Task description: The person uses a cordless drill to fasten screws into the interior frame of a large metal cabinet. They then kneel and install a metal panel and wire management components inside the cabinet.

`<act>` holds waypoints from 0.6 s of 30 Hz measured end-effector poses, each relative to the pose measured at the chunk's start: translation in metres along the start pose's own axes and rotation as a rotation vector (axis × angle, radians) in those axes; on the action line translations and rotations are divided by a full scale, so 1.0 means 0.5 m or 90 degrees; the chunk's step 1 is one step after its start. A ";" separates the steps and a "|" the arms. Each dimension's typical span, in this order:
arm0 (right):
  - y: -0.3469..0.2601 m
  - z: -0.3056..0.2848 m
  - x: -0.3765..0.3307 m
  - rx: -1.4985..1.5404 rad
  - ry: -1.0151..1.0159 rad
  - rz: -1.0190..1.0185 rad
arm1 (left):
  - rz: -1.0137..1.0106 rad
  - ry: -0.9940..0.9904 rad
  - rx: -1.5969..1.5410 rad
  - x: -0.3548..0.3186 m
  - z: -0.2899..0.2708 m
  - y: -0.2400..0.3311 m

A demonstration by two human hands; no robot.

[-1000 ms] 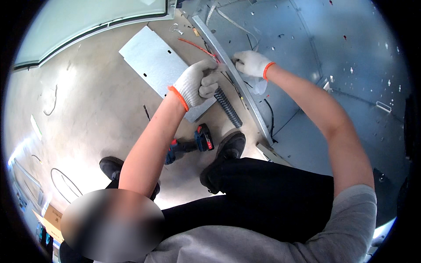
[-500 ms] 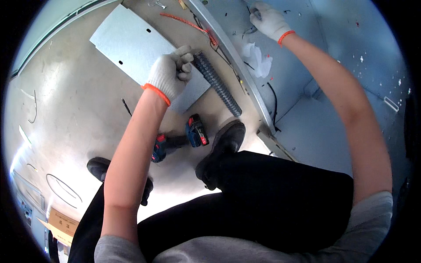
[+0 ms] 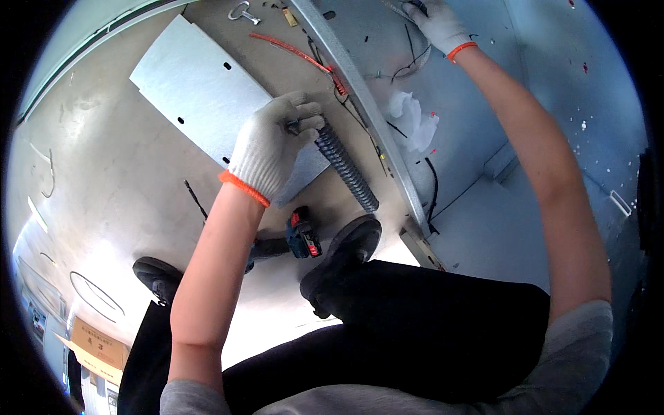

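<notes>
My left hand (image 3: 275, 142), in a white knit glove with an orange cuff, hovers above a flat pale metal panel (image 3: 200, 83) on the floor. Its fingers are curled around a small dark piece, too small to name. Just beyond the fingertips lies a grey ribbed flexible conduit (image 3: 349, 169). At the top edge my right hand (image 3: 439, 31), gloved alike, reaches into a blue-grey metal enclosure (image 3: 484, 214). The fingers there are bent around something dark that the picture's edge partly cuts off. Thin wires (image 3: 411, 52) hang close to that hand.
A cordless drill (image 3: 270, 247) with a blue-and-red battery (image 3: 303, 234) lies between my shoes. Along the metal sill (image 3: 377, 114) lie a red cable sleeve (image 3: 290, 50) and a key-like metal tool (image 3: 243, 14). Crumpled white plastic (image 3: 415, 121) rests inside the enclosure. An open carton (image 3: 97, 349) stands lower left.
My right hand has gone farther up, to the picture's top edge. My left hand has shifted slightly right and down, with its fingers stretched farther out. The view has tilted a little.
</notes>
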State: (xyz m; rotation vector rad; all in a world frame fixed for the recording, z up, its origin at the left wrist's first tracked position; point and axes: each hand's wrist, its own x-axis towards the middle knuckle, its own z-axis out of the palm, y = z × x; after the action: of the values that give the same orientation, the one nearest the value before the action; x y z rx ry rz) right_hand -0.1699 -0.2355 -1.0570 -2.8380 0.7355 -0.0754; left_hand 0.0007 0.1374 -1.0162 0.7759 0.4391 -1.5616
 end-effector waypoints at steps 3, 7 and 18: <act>-0.026 -0.009 0.013 -0.039 -0.051 0.091 | 0.003 0.058 0.042 -0.018 0.051 0.008; -0.014 0.005 0.037 -0.010 -0.028 0.083 | 0.064 -0.031 0.076 -0.001 0.092 0.019; 0.084 0.052 0.023 0.105 0.078 0.062 | 0.489 0.158 1.220 0.254 0.289 -0.017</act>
State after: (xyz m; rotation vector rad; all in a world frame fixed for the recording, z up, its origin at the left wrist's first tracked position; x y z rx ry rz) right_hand -0.1772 -0.2721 -1.0913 -2.6557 0.8493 -0.2828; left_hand -0.0391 -0.0505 -1.0050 2.1756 -1.3293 -0.7185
